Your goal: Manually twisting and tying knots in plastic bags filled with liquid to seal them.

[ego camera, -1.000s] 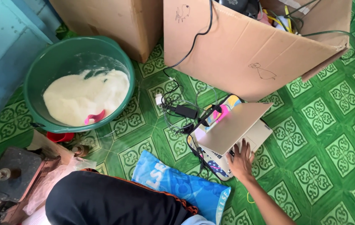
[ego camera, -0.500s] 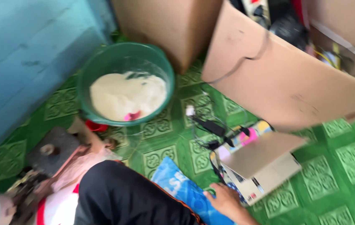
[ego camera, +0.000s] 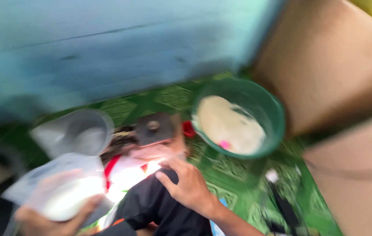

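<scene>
Frame heavily blurred. Left hand [ego camera: 48, 214], fingers curled, grip closed on a clear plastic bag of white stuff [ego camera: 65, 192] at lower left. Right hand [ego camera: 188, 183] open, fingers spread, resting on black-clad knee [ego camera: 151, 203]. Green basin [ego camera: 238, 118] with pale dough stands on green patterned floor [ego camera: 234, 168], beside a cardboard box [ego camera: 330, 61].

Blue plank wall [ego camera: 107, 48]; green patterned floor tiles [ego camera: 234, 170]; brown cardboard boxes [ego camera: 334, 65] right.

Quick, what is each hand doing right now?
Left hand: closed around a pale plastic bag.
Right hand: open, holding nothing, resting on the knee.
</scene>
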